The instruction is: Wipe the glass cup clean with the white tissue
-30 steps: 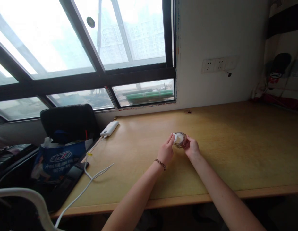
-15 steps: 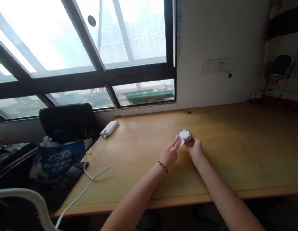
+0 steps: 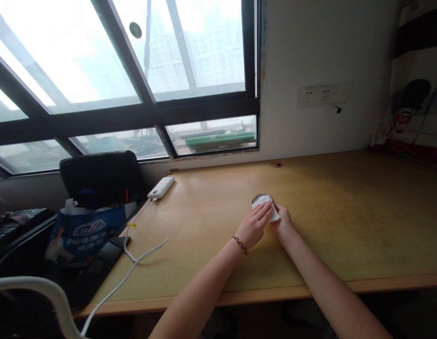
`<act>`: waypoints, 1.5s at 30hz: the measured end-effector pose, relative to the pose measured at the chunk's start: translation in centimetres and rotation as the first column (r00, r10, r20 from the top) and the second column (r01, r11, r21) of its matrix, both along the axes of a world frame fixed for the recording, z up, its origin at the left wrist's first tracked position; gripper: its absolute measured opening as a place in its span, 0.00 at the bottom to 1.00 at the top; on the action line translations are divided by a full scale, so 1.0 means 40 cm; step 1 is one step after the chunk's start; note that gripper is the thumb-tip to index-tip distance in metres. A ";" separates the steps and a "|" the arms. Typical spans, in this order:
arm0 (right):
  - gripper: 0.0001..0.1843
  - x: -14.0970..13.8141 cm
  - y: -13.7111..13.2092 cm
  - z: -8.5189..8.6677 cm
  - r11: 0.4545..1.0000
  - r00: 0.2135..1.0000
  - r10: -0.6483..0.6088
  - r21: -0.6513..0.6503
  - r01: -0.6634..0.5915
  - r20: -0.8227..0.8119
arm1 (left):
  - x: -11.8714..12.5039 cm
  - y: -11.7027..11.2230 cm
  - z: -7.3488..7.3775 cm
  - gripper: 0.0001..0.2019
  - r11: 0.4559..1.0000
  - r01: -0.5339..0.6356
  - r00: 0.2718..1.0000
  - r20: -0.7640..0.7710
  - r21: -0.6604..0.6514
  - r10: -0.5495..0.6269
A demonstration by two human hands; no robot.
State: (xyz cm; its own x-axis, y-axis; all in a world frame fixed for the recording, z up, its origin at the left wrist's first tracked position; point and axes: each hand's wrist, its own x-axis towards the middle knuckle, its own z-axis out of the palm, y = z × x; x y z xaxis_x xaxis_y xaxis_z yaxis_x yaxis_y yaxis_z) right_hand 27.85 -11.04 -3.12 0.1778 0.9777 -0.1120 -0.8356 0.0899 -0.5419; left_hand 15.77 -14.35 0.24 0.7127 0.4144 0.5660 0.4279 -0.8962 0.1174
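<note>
Pressing a white tissue [image 3: 275,215] over the top of a round jar [image 3: 262,195], the left hand [image 3: 254,228] has its grip drawn together on the tissue. The right hand [image 3: 283,222] has its grip clamped around the jar's right side. The jar is over the bench [image 3: 345,226], contact hidden, well right of a white power bank [image 3: 162,188].
</note>
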 end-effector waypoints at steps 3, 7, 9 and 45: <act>0.04 -0.025 -0.013 0.003 0.998 0.999 0.023 -0.049 -0.025 -0.042 | -0.004 0.003 0.005 0.27 0.999 -0.037 0.999 0.016 -0.006 0.037; 0.04 -0.048 -0.036 0.026 0.998 0.997 0.060 0.010 -0.061 0.046 | -0.014 0.013 0.019 0.25 0.990 -0.129 0.989 0.070 -0.053 0.132; 0.05 -0.053 -0.046 0.042 0.998 0.995 0.068 0.003 -0.069 0.076 | -0.019 0.018 0.026 0.23 0.981 -0.168 0.977 0.115 -0.094 0.179; 0.03 0.000 -0.056 0.084 0.995 0.993 0.079 -0.066 -0.073 0.088 | -0.013 0.019 0.002 0.22 0.798 0.152 0.758 0.586 -0.583 0.284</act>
State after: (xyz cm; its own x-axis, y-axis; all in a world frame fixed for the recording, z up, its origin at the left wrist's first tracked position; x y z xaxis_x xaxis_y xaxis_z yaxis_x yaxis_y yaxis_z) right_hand 27.84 -13.28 0.25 0.1156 0.9803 -0.1600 -0.7863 -0.0081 -0.6178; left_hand 15.27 -13.60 0.30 0.2448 0.8341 0.4943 0.1140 -0.5310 0.8397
